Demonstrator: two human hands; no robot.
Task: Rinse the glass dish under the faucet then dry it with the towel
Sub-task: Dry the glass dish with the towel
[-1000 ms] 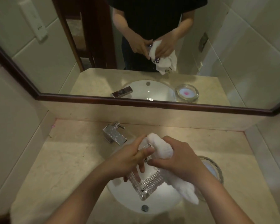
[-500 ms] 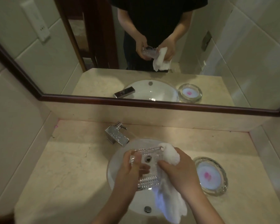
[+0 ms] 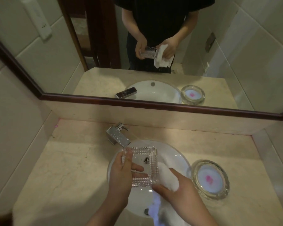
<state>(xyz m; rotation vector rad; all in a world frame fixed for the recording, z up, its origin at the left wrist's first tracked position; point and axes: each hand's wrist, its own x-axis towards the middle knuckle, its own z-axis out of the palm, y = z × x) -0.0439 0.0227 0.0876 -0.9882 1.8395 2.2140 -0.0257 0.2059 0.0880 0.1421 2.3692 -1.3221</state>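
A square cut-glass dish [image 3: 143, 158] with a studded rim hangs over the white sink basin [image 3: 175, 158], roughly level, its hollow side facing up. My left hand [image 3: 122, 174] grips its left edge, thumb on the rim and fingers underneath showing through the glass. My right hand [image 3: 178, 192] is bunched around a white towel [image 3: 167, 177], which presses against the dish's right rim; the towel's tail hangs down toward the drain. The chrome faucet [image 3: 118, 136] stands just behind the dish, with no water visible from it.
A round glass dish [image 3: 210, 179] with a pink spot inside sits on the beige marble counter [image 3: 69, 167] right of the basin. A dark-framed mirror [image 3: 153, 103] rises behind the counter and reflects the person, hands and dish. Tiled walls close in left and right.
The dish went from steeply tilted to flat and face up, and moved back toward the faucet. The towel hand slid from the dish's top corner down to its right rim.
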